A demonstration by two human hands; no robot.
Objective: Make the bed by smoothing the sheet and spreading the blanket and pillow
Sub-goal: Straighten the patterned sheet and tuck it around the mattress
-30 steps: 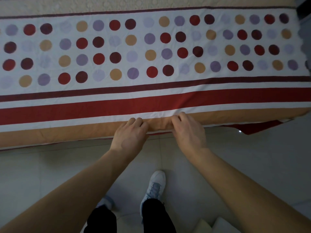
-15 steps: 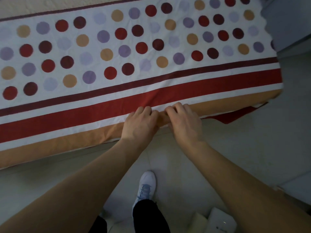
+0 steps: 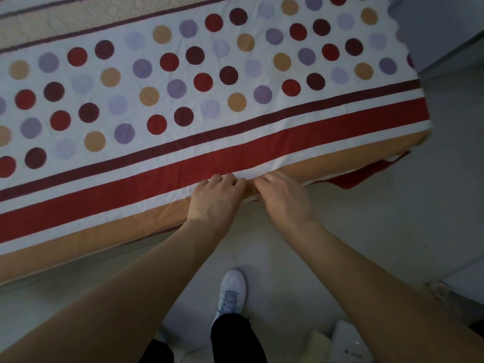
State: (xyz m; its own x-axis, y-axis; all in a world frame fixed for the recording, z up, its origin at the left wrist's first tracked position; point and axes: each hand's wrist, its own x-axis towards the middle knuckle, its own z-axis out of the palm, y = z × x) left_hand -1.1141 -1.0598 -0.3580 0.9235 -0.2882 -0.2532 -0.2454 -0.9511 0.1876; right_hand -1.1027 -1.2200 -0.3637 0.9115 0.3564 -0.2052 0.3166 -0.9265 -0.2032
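A sheet (image 3: 199, 82) with red, purple and tan dots and red stripes lies flat over the bed. Its tan border hangs down the near side. My left hand (image 3: 216, 199) and my right hand (image 3: 284, 196) sit side by side at the bed's near edge, fingers curled over the sheet's tan border where it folds down. A small ridge of fabric rises between the two hands. The fingertips are hidden in the cloth. A red corner of fabric (image 3: 366, 174) sticks out below the border at the right.
Pale tiled floor (image 3: 353, 231) runs along the bed's near side. My white shoe (image 3: 231, 292) stands on it below the hands. A white box (image 3: 351, 347) lies at the bottom right. The bed's right corner (image 3: 424, 132) ends near a grey wall.
The view has swung left and tilted, so the bed's right corner is now in sight. Both hands have drawn closer together on the sheet's edge, bunching a ridge of cloth.
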